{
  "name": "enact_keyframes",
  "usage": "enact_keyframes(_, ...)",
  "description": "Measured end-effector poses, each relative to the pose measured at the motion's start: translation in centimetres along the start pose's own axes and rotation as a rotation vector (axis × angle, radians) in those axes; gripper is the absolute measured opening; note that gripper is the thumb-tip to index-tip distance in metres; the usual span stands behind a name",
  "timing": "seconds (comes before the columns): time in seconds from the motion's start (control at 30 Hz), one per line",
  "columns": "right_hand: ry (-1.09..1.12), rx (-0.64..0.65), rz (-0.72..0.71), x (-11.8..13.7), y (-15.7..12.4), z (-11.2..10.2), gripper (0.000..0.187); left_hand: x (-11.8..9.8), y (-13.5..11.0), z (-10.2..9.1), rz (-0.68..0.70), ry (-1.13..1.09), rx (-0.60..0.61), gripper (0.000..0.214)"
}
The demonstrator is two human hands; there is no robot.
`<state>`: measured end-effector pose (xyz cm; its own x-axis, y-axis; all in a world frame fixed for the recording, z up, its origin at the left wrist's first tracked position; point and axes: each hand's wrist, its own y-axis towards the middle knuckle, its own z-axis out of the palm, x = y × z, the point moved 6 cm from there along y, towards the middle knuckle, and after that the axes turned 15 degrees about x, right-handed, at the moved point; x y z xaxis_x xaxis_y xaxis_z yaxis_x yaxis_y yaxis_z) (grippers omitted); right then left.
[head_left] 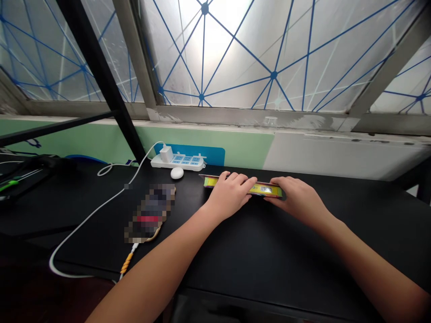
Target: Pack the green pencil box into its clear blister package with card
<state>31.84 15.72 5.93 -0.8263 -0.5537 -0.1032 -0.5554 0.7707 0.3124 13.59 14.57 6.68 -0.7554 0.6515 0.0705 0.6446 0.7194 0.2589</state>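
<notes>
A flat yellow box (262,189) with red edges lies on the black table (269,251) near the wall. My left hand (230,194) rests over the box's left half, fingers curled on its top edge. At the box's right end, my right hand (298,197) grips it with fingers wrapped round the edge. Both hands hold the box against the tabletop.
A white power strip (178,160) with a plugged charger sits by the wall, a small white oval object (177,172) in front of it. A white cable (90,215) runs across the table to a blurred phone-like item (150,214). A black frame post (101,76) rises at left.
</notes>
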Motion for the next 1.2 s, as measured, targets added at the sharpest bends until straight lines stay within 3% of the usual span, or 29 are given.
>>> enact_keyframes(0.17,-0.054,0.057,-0.018,0.8,-0.2,0.2,0.028,0.0,0.1,0.0,0.007,-0.012,0.041,0.032)
enact_keyframes(0.33,-0.065,0.145,-0.083,1.6,0.0,1.4,0.026,0.0,0.3,1.4,0.003,-0.035,0.126,0.025)
enact_keyframes(0.5,-0.02,0.191,-0.079,1.7,0.2,2.1,0.031,0.5,0.5,1.8,-0.008,-0.13,0.109,0.038)
enact_keyframes(0.67,0.032,0.233,-0.104,2.1,0.2,2.8,0.044,3.3,0.2,1.2,-0.169,-0.13,0.068,0.036)
enact_keyframes(0.8,0.089,0.257,-0.135,2.8,0.3,3.3,0.055,8.1,-0.9,1.6,-0.471,-0.119,0.077,0.035)
enact_keyframes(0.87,0.092,0.268,-0.128,3.0,0.3,3.3,0.058,10.5,-1.6,2.4,-0.618,-0.224,0.121,0.039)
enact_keyframes(0.93,0.086,0.272,-0.12,3.2,0.4,3.3,0.06,12.0,-2.1,3.3,-0.679,-0.384,0.156,0.038)
enact_keyframes(1.03,0.084,0.288,-0.119,3.7,0.5,3.3,0.063,12.6,-2.0,3.8,-0.66,-0.51,0.143,0.039)
enact_keyframes(1.2,0.075,0.313,-0.101,4.6,0.9,3.7,0.066,11.2,-1.3,5.0,-0.628,-0.817,-0.011,0.052)
